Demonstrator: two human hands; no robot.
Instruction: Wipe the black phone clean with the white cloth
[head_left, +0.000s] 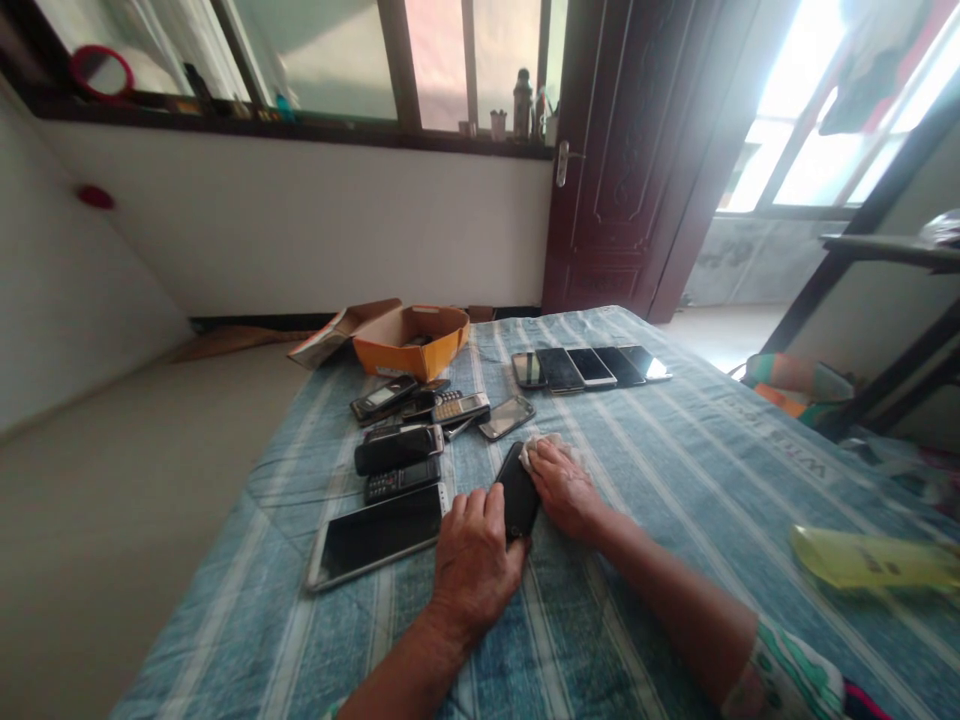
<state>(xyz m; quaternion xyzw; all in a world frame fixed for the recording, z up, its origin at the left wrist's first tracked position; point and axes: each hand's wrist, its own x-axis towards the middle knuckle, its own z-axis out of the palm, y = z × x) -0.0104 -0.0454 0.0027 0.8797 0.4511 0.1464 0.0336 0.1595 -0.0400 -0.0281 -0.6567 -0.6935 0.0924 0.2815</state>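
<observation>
Gripping a black phone (519, 508) along its lower part, the left hand (476, 550) has its fingers and thumb closed on the near end, while the right hand (568, 492) pinches a bunched white cloth (576, 452) right against the phone's far end. That phone is around the middle of the table (675, 520), well in from the left and right edges — can't really tell if it's lying flat or lifted a bit. Just left of it, toward the table's left edge, there's a big white-framed phone (379, 537), dark screen up, one end right by the left hand. Farther along that same edge it's a proper jumble: a keypad phone (401, 481), then a heap of old handsets (459, 408) lying across each other. A silver-rimmed phone (508, 418) sits at the heap's right side. Up at the far left corner is an open orange box (382, 357), flaps folded out. Over near the far edge, five phones (591, 367) lie in a neat side-by-side row — and something yellow, see-through-ish (862, 558) is by the right edge, too blurry to name.
</observation>
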